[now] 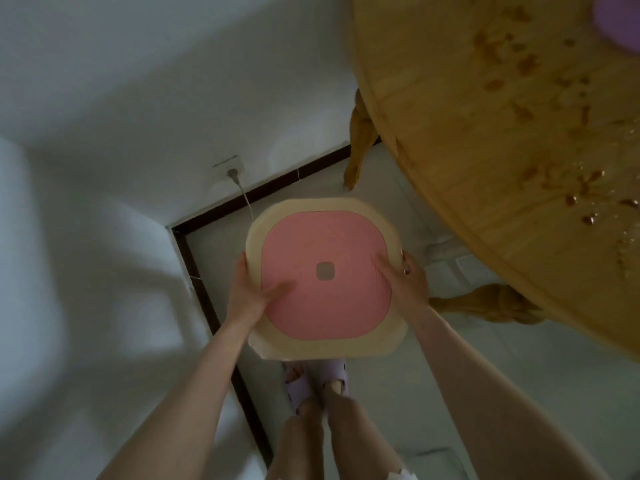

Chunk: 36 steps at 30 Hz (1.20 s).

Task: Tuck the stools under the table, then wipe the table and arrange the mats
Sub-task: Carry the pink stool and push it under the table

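Observation:
A stool (pixel 325 244) with a cream rim and a pink seat top is held in front of me, above the floor. My left hand (pixel 251 292) grips its left edge, thumb lying on the pink top. My right hand (pixel 408 282) grips its right edge, fingers curled over the rim. The round wooden table (pixel 450 133) fills the upper right, its top spotted with brown spills and wet drops. A purple mat (pixel 620 22) shows at the top right corner of the table.
White walls meet in a corner on the left, with a dark skirting board (pixel 263 188) along the floor. A wall socket (pixel 230 166) holds a plug and cord. Carved table legs (pixel 360 140) stand near the stool. My feet in lilac slippers (pixel 318 379) are below it.

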Each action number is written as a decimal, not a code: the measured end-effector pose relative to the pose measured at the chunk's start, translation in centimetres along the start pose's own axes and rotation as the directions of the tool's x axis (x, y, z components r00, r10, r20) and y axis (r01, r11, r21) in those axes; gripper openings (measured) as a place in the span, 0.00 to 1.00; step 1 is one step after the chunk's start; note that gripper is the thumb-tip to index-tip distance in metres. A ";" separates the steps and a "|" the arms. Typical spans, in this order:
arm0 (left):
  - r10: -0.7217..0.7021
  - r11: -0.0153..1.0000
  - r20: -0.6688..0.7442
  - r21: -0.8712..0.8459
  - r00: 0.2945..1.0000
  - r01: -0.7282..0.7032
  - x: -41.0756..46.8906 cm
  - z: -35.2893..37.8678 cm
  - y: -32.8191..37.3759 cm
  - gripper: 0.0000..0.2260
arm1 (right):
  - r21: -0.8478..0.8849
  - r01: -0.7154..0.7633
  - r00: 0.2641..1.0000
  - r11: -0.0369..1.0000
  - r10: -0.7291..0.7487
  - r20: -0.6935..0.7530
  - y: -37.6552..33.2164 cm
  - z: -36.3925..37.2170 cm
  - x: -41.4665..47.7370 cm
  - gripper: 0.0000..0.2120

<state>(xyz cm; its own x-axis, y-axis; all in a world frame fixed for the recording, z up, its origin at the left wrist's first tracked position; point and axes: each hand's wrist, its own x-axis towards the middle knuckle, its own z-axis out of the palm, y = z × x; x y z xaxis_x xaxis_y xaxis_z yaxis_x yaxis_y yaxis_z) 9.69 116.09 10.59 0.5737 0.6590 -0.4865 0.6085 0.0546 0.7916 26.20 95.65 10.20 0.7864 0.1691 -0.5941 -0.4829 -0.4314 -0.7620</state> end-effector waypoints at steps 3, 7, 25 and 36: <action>0.045 0.998 0.072 0.048 0.996 -0.048 3.1 0.6 1.3 0.46 | 0.062 -0.040 0.997 0.997 0.044 -0.064 0.5 0.5 1.6 0.21; 0.083 0.993 0.176 0.074 0.981 -0.097 7.4 1.7 1.7 0.46 | 0.088 -0.081 0.985 0.993 0.093 -0.147 1.6 1.1 4.1 0.24; 0.117 0.915 0.577 0.255 0.809 -0.314 24.6 9.3 1.8 0.56 | 0.345 -0.045 0.817 0.937 0.233 -0.527 7.0 4.9 10.1 0.11; 0.126 0.923 0.654 0.199 0.746 -0.331 28.8 16.6 1.1 0.46 | 0.447 0.012 0.764 0.894 0.281 -0.581 11.1 3.7 15.3 0.13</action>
<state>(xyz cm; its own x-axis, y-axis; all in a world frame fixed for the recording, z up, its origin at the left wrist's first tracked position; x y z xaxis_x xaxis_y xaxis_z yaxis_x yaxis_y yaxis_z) 35.92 122.69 -8.69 0.8634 0.0074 -0.5045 0.4806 -0.3167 0.8178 31.43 96.78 -8.26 0.6887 -0.5071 -0.5182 -0.5951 0.0128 -0.8035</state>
